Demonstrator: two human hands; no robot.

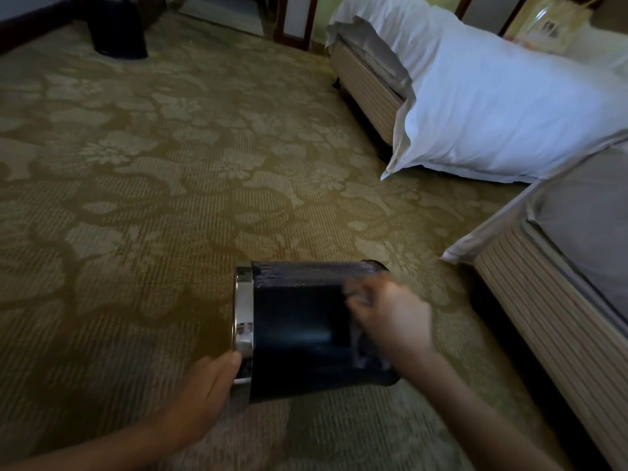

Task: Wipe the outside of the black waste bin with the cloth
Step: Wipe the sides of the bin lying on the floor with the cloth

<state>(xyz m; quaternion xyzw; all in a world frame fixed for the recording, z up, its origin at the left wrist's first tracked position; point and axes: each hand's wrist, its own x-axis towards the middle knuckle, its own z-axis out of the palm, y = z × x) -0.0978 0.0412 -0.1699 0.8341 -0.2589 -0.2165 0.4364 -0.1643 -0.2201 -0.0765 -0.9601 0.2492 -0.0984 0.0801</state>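
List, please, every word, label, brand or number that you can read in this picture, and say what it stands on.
No text can be read.
The black waste bin, its chrome rim and the cloth show no lettering.
The pale object at top right bears a small mark, too blurred to read.

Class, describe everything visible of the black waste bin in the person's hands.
The waste bin is tipped on its side over the patterned carpet, mouth to the left, base to the right. Its body is smooth, glossy black; a shiny metal band rings the mouth. The left hand grips the rim's near edge, and the right hand holds a blurred grey cloth against the wall near the base.
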